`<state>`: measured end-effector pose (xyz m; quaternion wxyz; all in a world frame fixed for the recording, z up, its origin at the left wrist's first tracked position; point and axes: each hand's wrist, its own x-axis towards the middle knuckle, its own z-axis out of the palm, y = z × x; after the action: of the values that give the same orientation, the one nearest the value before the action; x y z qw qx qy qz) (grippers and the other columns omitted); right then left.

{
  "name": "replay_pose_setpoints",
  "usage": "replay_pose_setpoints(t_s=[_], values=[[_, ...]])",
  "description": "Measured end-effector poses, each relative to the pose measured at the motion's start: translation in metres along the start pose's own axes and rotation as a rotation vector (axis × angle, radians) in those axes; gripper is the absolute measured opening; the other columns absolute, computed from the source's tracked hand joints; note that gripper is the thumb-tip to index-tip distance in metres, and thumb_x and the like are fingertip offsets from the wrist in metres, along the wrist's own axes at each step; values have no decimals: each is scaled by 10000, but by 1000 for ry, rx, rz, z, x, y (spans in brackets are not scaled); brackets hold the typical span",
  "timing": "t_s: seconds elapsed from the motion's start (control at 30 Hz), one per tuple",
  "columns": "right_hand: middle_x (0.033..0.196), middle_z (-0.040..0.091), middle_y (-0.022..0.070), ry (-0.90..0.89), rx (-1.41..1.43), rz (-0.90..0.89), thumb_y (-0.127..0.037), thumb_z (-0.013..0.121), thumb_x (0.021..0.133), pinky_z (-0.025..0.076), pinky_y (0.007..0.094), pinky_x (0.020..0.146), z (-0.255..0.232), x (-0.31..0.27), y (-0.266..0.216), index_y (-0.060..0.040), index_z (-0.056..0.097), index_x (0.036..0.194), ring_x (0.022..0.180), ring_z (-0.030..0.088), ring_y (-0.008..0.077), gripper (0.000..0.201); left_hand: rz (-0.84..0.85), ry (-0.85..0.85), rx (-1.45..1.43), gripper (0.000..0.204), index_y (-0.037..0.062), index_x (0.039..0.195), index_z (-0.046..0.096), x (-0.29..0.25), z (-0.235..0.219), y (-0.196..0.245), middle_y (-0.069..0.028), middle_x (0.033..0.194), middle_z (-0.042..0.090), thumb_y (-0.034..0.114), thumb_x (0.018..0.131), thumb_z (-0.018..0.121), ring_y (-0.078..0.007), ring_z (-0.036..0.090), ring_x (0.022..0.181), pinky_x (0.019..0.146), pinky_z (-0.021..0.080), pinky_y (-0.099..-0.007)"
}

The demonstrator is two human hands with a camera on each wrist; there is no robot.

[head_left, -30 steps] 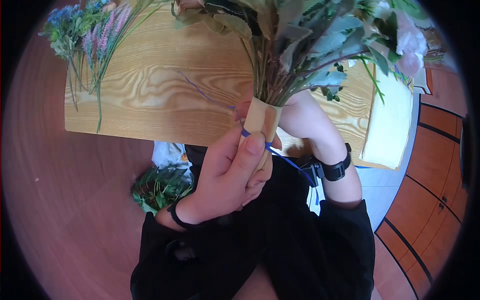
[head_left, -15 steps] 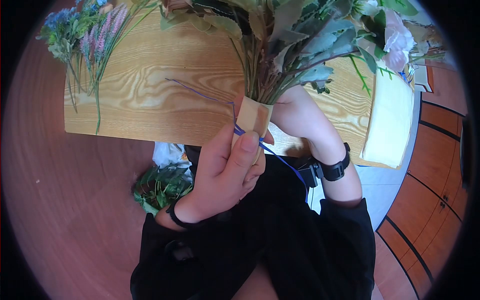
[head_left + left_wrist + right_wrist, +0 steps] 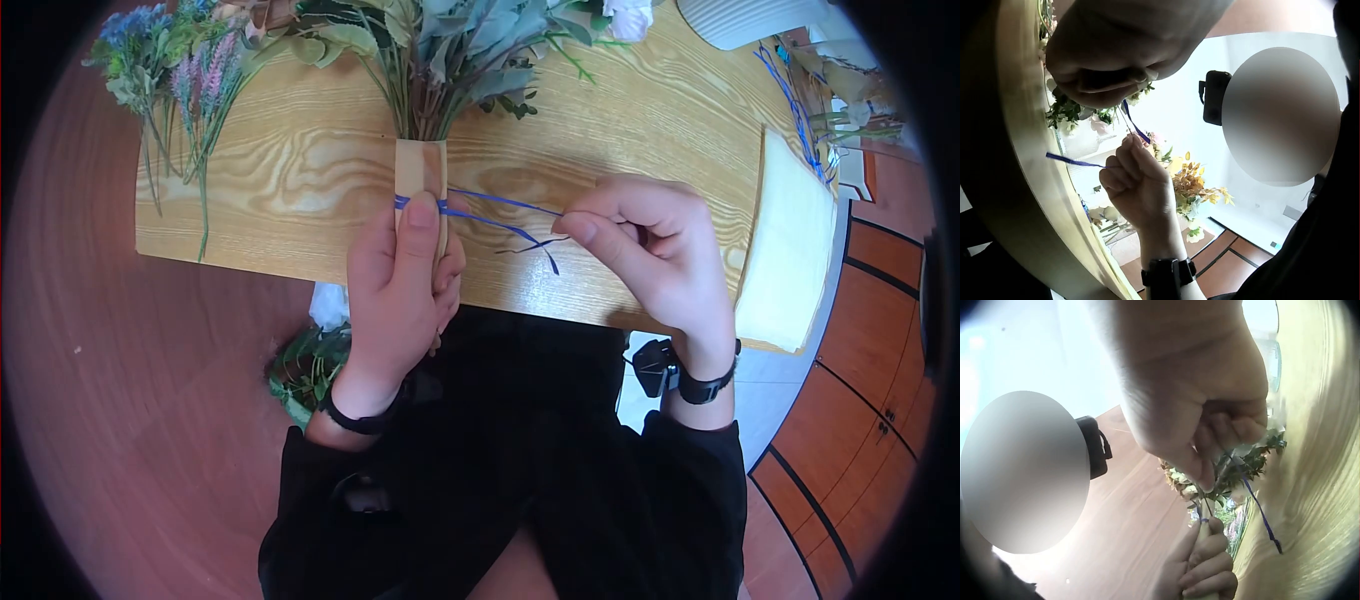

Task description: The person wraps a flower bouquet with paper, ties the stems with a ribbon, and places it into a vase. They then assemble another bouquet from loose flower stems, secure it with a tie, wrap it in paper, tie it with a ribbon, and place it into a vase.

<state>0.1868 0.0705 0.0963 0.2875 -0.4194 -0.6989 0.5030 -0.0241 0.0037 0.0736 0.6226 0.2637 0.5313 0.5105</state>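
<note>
My left hand (image 3: 395, 285) grips a flower bouquet (image 3: 465, 60) by its stems, which are bound in a tan paper wrap (image 3: 420, 160). The thumb presses on the front of the wrap, right at a thin blue ribbon (image 3: 500, 199) that circles it. Off to the right, my right hand (image 3: 665, 250) pinches the ribbon between thumb and fingertips, drawing it out sideways from the wrap. Loose ribbon ends dangle below the strand. In the right wrist view, one ribbon end (image 3: 1264, 522) hangs beneath the right hand, and the left hand (image 3: 1200, 569) encircles the wrapped stems.
Pink and blue flower stems (image 3: 205, 100) lie at the table's left. Stacked pale sheets (image 3: 790, 250) lie along its right edge, near more blue ribbon (image 3: 800, 105). A white ribbed container (image 3: 750, 20) stands at the back. Green foliage (image 3: 305, 375) sits below the table's front edge.
My left hand and the bouquet have moved left. The right hand has come out from behind the bouquet to the right, now pinching the ribbon, which stretches rightward.
</note>
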Motion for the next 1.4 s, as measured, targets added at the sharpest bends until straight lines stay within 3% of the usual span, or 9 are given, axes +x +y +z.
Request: replay_pose_setpoints(t_s=[0.3, 0.57, 0.63, 0.7, 0.97, 1.13, 1.23, 1.33, 1.4], values=[[590, 546, 61, -35, -172, -95, -18, 748, 751, 355, 320, 453, -10, -12, -39, -18, 696, 775, 485, 501, 186, 57, 74, 61, 64, 359, 33, 1302, 476, 8, 1, -8, 17, 640, 383, 298, 1075, 395, -29, 306, 434, 381, 280, -177], [670, 559, 71, -62, -153, -485, -76, 729, 701, 416, 311, 470, 47, -6, -50, -9, 715, 924, 543, 565, 188, 233, 110, 46, 145, 239, 33, 1214, 533, 8, 7, -29, 28, 757, 523, 194, 1040, 504, -9, 444, 620, 532, 377, -184], [721, 555, 67, -171, -388, -544, -137, 699, 716, 461, 315, 498, 69, -5, -59, 20, 669, 988, 589, 590, 192, 315, 75, 77, 255, 251, 30, 1236, 538, 5, 14, -31, 27, 791, 551, 180, 1036, 514, -12, 470, 669, 575, 404, -195], [718, 551, 64, -175, -432, -530, -163, 687, 711, 465, 310, 506, 86, -1, -64, 41, 652, 976, 593, 593, 191, 336, 58, 287, 277, 409, 65, 1372, 469, 0, 29, -33, 67, 673, 445, 269, 1023, 532, -6, 322, 480, 408, 251, -178], [675, 554, 85, -303, -541, -488, -212, 681, 686, 464, 320, 503, 111, 9, -70, 100, 614, 945, 592, 604, 194, 411, 104, 231, 237, 343, 60, 1235, 530, 4, 19, -43, 57, 630, 430, 333, 1027, 511, -11, 286, 425, 381, 242, -193], [707, 589, 84, -267, -523, -508, -253, 704, 739, 518, 342, 539, 105, 9, -77, 11, 633, 879, 629, 633, 220, 307, -39, 301, 198, 305, 62, 1163, 542, -2, 36, -15, 53, 620, 411, 334, 1032, 501, -11, 289, 421, 378, 238, -195], [711, 599, 71, -249, -357, -562, -202, 634, 766, 482, 315, 460, 86, 1, -70, -24, 636, 734, 619, 617, 205, 181, -128, 96, -30, 262, 19, 1150, 604, 2, 15, -22, 55, 658, 468, 232, 1043, 497, -14, 362, 530, 493, 282, -195], [667, 540, 73, 47, -372, -405, -133, 679, 820, 444, 360, 472, 37, 0, -52, -39, 606, 688, 577, 566, 247, 179, 117, -22, -32, 278, 9, 1117, 579, 6, 3, -28, 50, 641, 445, 256, 1054, 467, -11, 340, 506, 465, 263, -183], [673, 552, 116, 38, -392, 86, -73, 654, 879, 373, 374, 473, 16, 4, -29, 23, 609, 724, 550, 532, 306, 189, -132, -160, -219, 285, 9, 1118, 564, -4, 2, -9, 50, 630, 431, 266, 1057, 457, -8, 349, 499, 438, 257, -182]])
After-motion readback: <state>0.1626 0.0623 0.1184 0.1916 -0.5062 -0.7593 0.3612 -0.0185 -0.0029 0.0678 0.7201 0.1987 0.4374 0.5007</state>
